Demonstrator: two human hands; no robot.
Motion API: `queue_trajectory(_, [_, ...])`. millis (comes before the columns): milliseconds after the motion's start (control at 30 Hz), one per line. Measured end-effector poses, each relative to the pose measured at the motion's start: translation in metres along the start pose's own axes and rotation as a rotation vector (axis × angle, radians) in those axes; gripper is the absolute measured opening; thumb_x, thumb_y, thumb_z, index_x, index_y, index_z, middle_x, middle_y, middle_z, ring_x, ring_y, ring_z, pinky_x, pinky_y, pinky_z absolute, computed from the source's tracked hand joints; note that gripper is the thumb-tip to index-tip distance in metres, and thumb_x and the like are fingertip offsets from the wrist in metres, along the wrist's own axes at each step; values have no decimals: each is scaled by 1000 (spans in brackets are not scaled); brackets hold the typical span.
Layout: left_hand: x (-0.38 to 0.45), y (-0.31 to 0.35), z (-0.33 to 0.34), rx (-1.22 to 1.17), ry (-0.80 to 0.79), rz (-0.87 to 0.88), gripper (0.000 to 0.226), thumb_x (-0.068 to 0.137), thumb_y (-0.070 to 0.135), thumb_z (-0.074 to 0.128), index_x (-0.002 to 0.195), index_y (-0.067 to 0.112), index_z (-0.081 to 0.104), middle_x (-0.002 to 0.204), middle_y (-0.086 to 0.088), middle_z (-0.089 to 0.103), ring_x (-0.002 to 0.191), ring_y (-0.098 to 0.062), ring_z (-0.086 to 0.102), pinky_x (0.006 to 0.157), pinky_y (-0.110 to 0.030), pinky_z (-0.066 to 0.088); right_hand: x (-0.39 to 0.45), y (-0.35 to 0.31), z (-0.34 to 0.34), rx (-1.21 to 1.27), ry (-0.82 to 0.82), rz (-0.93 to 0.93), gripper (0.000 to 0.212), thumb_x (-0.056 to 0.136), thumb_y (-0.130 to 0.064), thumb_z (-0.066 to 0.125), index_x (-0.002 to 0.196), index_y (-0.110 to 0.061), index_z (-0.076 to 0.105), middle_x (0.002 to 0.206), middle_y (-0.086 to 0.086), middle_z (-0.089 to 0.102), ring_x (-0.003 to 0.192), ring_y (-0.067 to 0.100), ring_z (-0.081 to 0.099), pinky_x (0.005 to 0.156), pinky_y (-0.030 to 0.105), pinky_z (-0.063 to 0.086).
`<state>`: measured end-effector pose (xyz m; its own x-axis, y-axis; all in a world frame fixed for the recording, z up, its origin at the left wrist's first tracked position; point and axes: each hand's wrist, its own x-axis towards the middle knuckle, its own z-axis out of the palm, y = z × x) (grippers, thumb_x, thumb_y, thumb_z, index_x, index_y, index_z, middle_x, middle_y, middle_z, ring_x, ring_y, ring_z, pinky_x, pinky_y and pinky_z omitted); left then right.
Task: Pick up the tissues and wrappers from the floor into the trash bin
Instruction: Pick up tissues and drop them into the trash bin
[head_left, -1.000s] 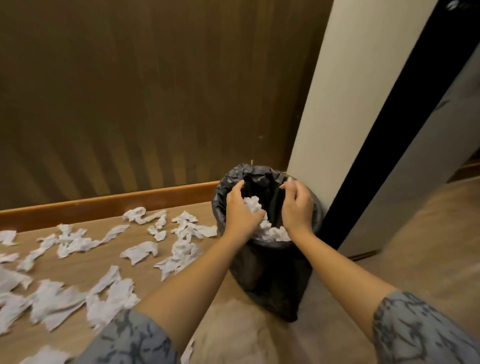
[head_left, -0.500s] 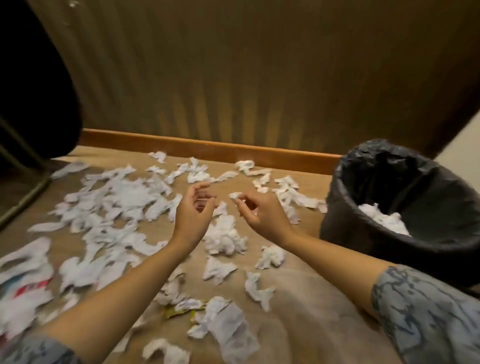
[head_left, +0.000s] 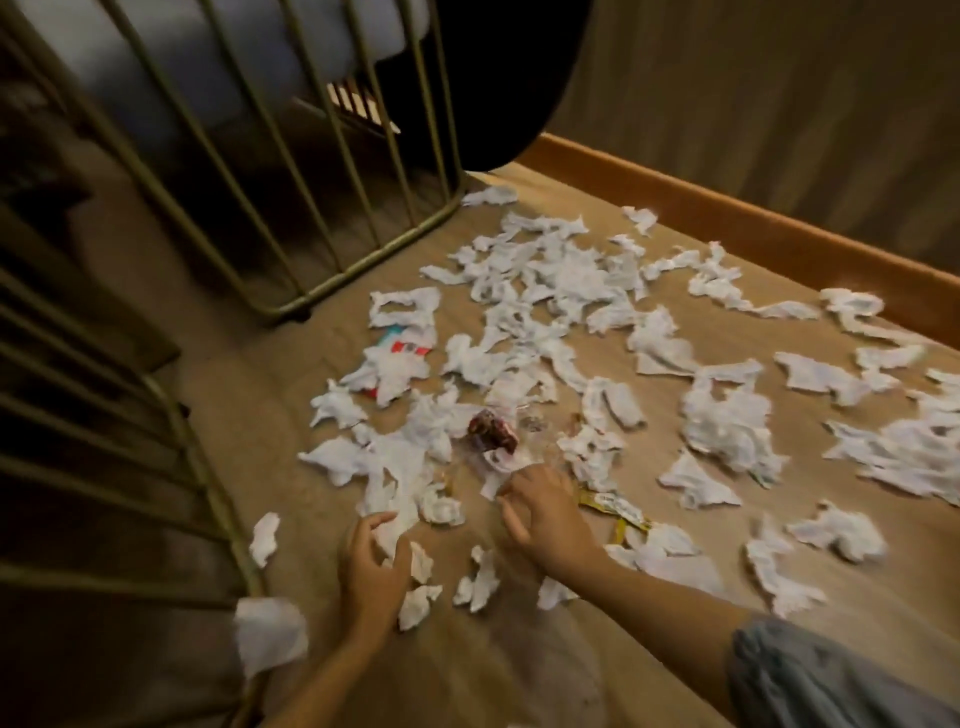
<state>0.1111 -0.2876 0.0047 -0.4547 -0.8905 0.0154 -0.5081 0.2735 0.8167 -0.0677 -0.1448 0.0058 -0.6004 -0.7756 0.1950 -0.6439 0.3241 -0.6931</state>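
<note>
Both hands are now reaching down among the tissues (head_left: 563, 291), the bin gone from sight. The left hand (head_left: 370, 566) is curling loosely, empty, beside the right hand (head_left: 545, 512), which is pinching a white scrap (head_left: 498, 475).

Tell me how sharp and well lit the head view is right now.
Head view: dim, warm yellowish light; motion blur smears the tissues at right and the sleeve; the wide lens bends the metal bars at left, which fall into dark shadow; the hands and the dark red wrapper are soft, so fine finger contact is hard to read.
</note>
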Motion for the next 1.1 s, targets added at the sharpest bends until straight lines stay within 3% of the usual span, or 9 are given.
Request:
queue_trajectory(167, [-24, -62, -30, 344, 204, -96, 75, 61, 39, 87, 120, 7, 55, 138, -18, 44, 132, -34, 34, 108, -49, 30, -45, -11, 35, -161, 14, 309, 51, 88, -68, 42, 120, -31, 57, 138, -1, 47, 134, 25, 36, 112, 59, 19])
queue_trajectory(300, [-40, -80, -30, 346, 189, -174, 93, 59, 42, 87, 134, 8, 44, 152, -18, 27, 143, -31, 18, 114, -52, 22, -77, -20, 48, -215, -86, 459, 82, 80, -84, 30, 146, -36, 30, 160, 7, 12, 148, 29, -2, 112, 56, -18])
queue_trajectory(400, [-48, -73, -15, 238, 174, -216, 94, 61, 51, 81, 135, 7, 42, 150, -17, 31, 142, -29, 22, 112, -48, 26, -85, -18, 51, -125, -150, 442, 89, 77, -86, 34, 151, -38, 20, 162, 4, -7, 147, 25, -18, 118, 55, -3])
queue_trajectory(533, [-48, -62, 13, 109, 45, -21, 76, 71, 48, 76, 131, 9, 47, 144, -10, 40, 137, -17, 30, 109, -37, 31, -81, -16, 53, -35, -259, 296, 83, 81, -77, 46, 149, -48, 9, 156, -3, -29, 144, 20, -27, 115, 40, 6])
queue_trajectory(733, [-29, -54, 32, 54, -36, 251, 32, 85, 3, 64, 115, 13, 61, 128, 2, 54, 124, -13, 49, 97, -46, 48, -73, -2, 67, -134, -379, -108, 54, 96, -46, 51, 147, -39, 33, 161, 8, 11, 148, 28, 11, 117, 46, 20])
queue_trajectory(833, [-29, -57, 22, 150, 13, 402, 29, 83, 27, 65, 108, 13, 65, 124, 4, 56, 122, -19, 50, 100, -51, 43, -77, 4, 67, -211, -343, -136, 42, 99, -44, 41, 139, -32, 46, 152, 13, 37, 143, 31, 27, 111, 55, 33])
queue_trajectory(900, [-32, -59, 15, 323, 66, 338, 58, 71, 59, 67, 112, 18, 62, 135, -1, 51, 133, -25, 38, 110, -48, 27, -79, 8, 62, -210, -306, -97, 42, 98, -47, 41, 134, -28, 50, 146, 12, 42, 140, 29, 28, 106, 55, 38])
queue_trajectory(1000, [-38, -67, 12, 508, -40, 227, 104, 55, 87, 58, 139, 27, 42, 156, -8, 25, 147, -30, 10, 116, -49, 7, -73, 13, 56, -223, -286, -70, 48, 97, -57, 40, 138, -34, 44, 157, 9, 24, 147, 29, 12, 116, 51, 20])
queue_trajectory(1100, [-27, -74, 20, 515, -132, 187, 103, 66, 86, 46, 150, 36, 16, 160, -11, 4, 147, -31, -7, 116, -56, 11, -61, 14, 58, -258, -359, -189, 52, 101, -55, 30, 146, -31, 37, 161, 7, 14, 149, 26, 5, 118, 46, 8])
